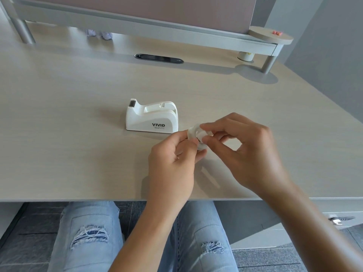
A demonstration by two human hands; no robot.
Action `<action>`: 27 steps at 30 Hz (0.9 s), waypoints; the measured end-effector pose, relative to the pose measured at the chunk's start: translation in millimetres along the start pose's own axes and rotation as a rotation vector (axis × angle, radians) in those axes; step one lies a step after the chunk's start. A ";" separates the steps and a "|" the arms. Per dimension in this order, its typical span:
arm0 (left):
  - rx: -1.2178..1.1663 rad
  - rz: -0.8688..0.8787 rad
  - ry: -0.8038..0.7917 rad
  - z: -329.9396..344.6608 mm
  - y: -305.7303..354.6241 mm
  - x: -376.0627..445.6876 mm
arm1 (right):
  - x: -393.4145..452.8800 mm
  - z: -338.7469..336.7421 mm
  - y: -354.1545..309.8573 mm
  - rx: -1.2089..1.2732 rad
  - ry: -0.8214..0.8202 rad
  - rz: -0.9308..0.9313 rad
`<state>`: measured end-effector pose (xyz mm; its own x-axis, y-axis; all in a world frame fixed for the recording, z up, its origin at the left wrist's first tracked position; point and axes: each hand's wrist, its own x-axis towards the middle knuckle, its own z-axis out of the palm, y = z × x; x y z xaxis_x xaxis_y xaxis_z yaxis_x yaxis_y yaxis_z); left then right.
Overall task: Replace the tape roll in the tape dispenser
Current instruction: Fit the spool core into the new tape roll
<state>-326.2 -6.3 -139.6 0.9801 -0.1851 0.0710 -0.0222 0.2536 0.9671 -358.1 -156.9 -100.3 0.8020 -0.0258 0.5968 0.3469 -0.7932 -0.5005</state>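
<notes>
So the tape roll [197,136] is sitting up in the air between both hands, just off the desk [68,134], right of center in the view. It's whitish and see-through, mostly hidden by fingers, so I can't tell if the core piece is in it. The left hand [172,160] is closing its grip on the roll from about 7 o'clock, thumb and fingertips pinching the edge. The right hand [247,152] is coming in from 3 o'clock, thumb and index finger also pinching the roll, other fingers curled loosely.

The tape dispenser [152,118] is standing upright on the desk at roughly 10 o'clock from the roll, near but not touching, white with "VIVID" on the side, and its roll slot is looking empty. Cutter end is pointing toward 9 o'clock.

Further back at 12 o'clock a monitor riser [149,30] is running across the desk, with a dark cable slot [159,58] in front of it. Ripped jeans [88,232] are showing below the desk edge.
</notes>
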 end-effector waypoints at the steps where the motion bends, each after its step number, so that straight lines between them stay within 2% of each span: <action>1: -0.001 -0.002 0.001 -0.1 -0.3 0.2 | -0.4 0.9 0.5 -0.019 0.008 -0.012; 11: -0.059 -0.028 0.012 0.9 -0.5 3.4 | -1.9 8.9 5.8 -0.082 0.054 -0.080; 21: -0.168 -0.077 0.017 -0.4 6.2 -0.2 | 6.2 2.1 10.5 -0.111 -0.061 -0.203; 24: -0.179 -0.073 0.009 -0.8 6.8 0.1 | 2.8 1.4 9.5 -0.014 -0.046 -0.136; 27: -0.215 -0.060 0.029 0.0 8.0 0.3 | -3.5 1.6 6.2 0.172 0.046 0.104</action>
<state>-326.1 -4.3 -131.9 0.9839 -0.1789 0.0051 0.0754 0.4400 0.8948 -358.0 -160.7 -106.5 0.8163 -0.1327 0.5621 0.3447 -0.6690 -0.6585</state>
